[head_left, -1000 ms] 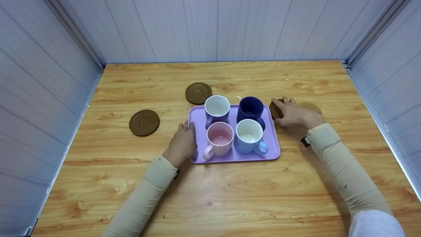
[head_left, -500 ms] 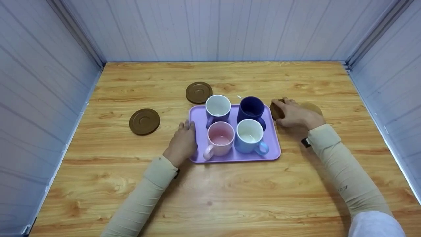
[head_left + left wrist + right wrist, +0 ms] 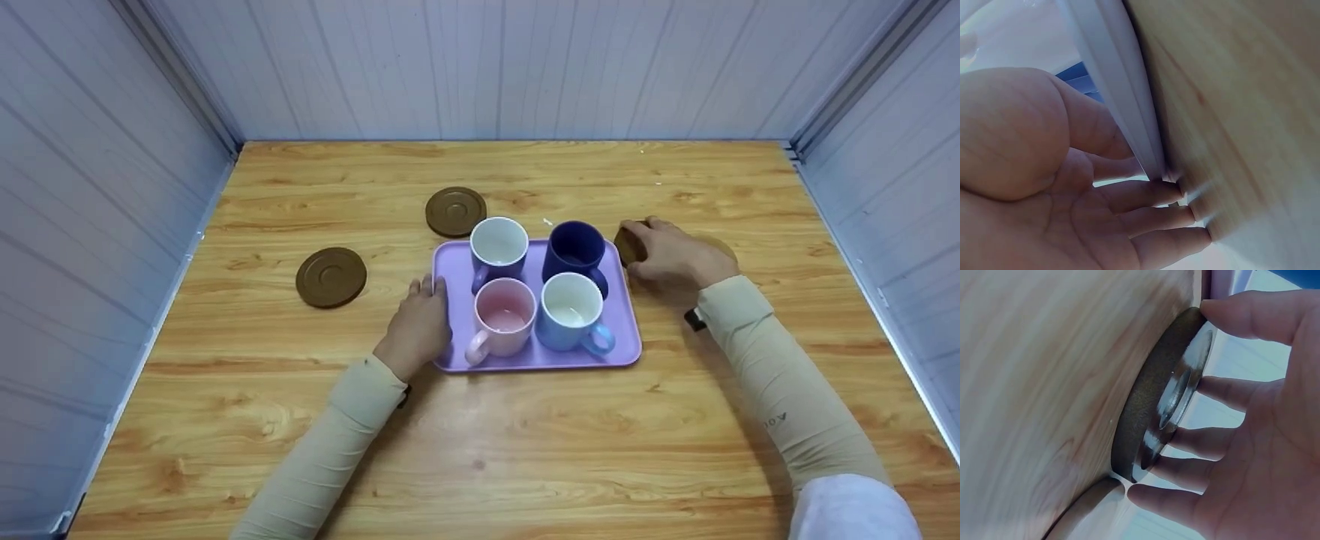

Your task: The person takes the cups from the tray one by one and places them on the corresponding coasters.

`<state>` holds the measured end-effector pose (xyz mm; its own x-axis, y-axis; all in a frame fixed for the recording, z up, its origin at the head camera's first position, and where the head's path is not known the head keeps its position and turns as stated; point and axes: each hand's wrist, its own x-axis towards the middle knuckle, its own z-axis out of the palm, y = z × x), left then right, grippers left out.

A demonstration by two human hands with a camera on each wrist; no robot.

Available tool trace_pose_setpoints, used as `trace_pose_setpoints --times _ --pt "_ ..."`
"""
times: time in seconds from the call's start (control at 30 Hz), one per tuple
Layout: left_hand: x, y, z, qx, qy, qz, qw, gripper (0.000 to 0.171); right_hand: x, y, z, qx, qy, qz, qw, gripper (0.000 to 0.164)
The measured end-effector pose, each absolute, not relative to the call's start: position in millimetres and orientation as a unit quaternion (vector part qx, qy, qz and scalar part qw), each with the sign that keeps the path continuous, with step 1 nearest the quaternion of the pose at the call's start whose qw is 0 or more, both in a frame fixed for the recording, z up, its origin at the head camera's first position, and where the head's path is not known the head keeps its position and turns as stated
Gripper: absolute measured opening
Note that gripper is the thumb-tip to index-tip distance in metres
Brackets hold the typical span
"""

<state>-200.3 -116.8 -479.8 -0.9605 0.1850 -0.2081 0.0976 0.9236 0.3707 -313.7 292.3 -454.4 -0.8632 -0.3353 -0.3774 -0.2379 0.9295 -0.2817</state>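
Observation:
In the head view my left hand holds the left edge of a lilac tray. The left wrist view has its thumb over the tray's rim, fingertips down at the wood. On the tray stand a pink mug, a light blue mug, a dark blue mug and a purple mug with a white inside. Beside the tray's right edge, my right hand spans a brown round coaster, thumb at one edge and fingertips along its far side.
One brown coaster lies to the left, and another brown coaster lies behind the tray. A tan disc is partly hidden by the right wrist. Pale panel walls enclose the wooden table at the back and sides.
My right hand and the coaster under it have shifted slightly toward the back. The left hand, the tray and the mugs stay put.

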Motion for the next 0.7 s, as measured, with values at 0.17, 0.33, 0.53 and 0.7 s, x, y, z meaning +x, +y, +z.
trace_pose_setpoints --times 0.17,0.33,0.53,0.7 --pt "-200.0 -116.8 -479.9 0.074 0.974 0.179 0.113 0.068 -320.9 290.4 -452.9 -0.133 0.960 -0.108 0.221 0.086" --pt "-200.0 -116.9 -479.2 0.075 0.975 0.177 0.108 0.067 -331.4 289.5 -452.7 -0.129 0.960 -0.109 0.223 0.087" --pt "-200.0 -116.5 -479.4 0.078 0.976 0.174 0.110 0.066 -345.2 284.5 -453.2 -0.135 0.961 -0.116 0.212 0.086" --pt "-199.2 -116.0 -477.4 0.080 0.976 0.172 0.107 0.067 -355.0 280.1 -451.8 -0.129 0.962 -0.114 0.211 0.087"
